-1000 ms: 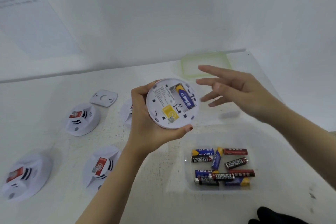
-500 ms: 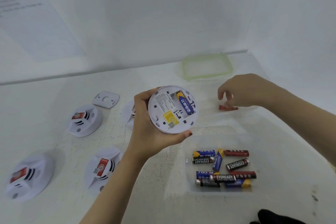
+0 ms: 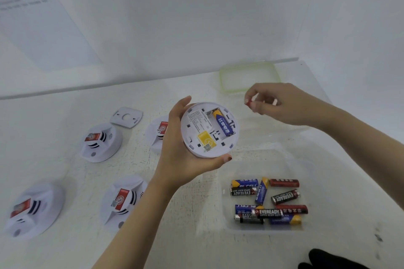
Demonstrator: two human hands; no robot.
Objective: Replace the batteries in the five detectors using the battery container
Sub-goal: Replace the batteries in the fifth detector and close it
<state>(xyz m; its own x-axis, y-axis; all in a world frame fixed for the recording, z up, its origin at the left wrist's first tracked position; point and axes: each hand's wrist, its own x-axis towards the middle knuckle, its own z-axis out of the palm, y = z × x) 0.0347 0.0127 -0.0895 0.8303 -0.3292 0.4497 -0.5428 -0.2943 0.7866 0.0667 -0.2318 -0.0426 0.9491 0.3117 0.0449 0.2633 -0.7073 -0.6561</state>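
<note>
**Open detector in the left hand, red battery in the right**

The held detector (image 3: 209, 130) is a round white disc, turned so that its back faces the camera, and it sits in the air just up and left of the clear battery container (image 3: 271, 166). Its open compartment holds one blue-and-yellow battery (image 3: 223, 123); the slot beside that one looks bare. A yellow sticker (image 3: 206, 141) and a block of small print mark the back.

The left hand (image 3: 181, 157) grips the detector by its rim, thumb curled over the top edge and fingers wrapped under the lower edge. The right hand (image 3: 282, 105), beyond the container's far side, has its fingers curled in and pinches a red battery (image 3: 248, 102) at the fingertips; only the battery's end shows.

The container holds a loose heap of blue, red and black batteries. Its green-rimmed lid (image 3: 249, 77) lies on the table (image 3: 196, 247) farther back. Left of the container four more detectors (image 3: 100, 142) (image 3: 158, 131) (image 3: 124, 200) (image 3: 32, 209) stand face up, each with a red label, one partly hidden behind the left hand. A white mounting plate (image 3: 126, 117) lies at the far end of that group.
</note>
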